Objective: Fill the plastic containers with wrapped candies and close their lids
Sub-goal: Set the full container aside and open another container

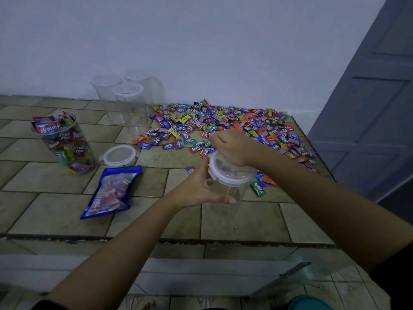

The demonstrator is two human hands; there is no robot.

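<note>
A clear plastic container (230, 191) stands near the middle of the tiled table, and it looks almost empty. My left hand (201, 186) grips its side, thumb in front and fingers behind. A white-rimmed lid (234, 175) sits on its mouth. My right hand (230, 146) lies over the lid's far edge with its fingers curled on the rim. A wide pile of wrapped candies (234, 124) spreads behind the container up to the wall. A few loose candies (259, 186) lie by the container's right side.
At the left stands a lidless container full of candies (64, 146). A loose lid (119, 155) and a blue candy bag (111, 191) lie beside it. Three empty lidded containers (128, 106) stand by the wall. The table's front edge (178, 239) is near; a door (368, 108) stands at the right.
</note>
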